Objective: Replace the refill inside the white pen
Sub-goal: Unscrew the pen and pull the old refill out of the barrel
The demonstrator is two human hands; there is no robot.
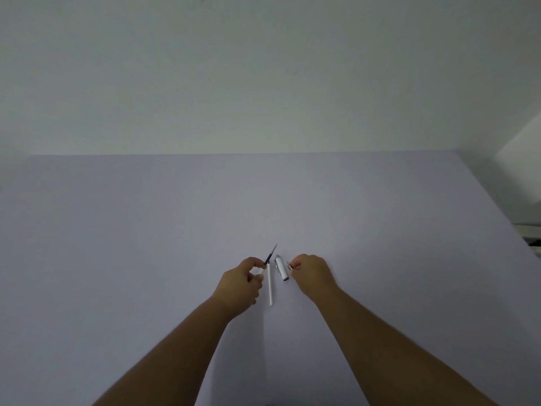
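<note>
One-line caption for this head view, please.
Left hand holds the white pen barrel with dark refill protruding; right hand pinches a small metal part beside the pen cap.

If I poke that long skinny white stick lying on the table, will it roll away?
Probably yes. The white stick looks round and smooth, and it lies flat on the smooth table with nothing holding it, so a sideways poke would likely roll it. It looks very thin, so it is probably light and a bit bendy.
</note>
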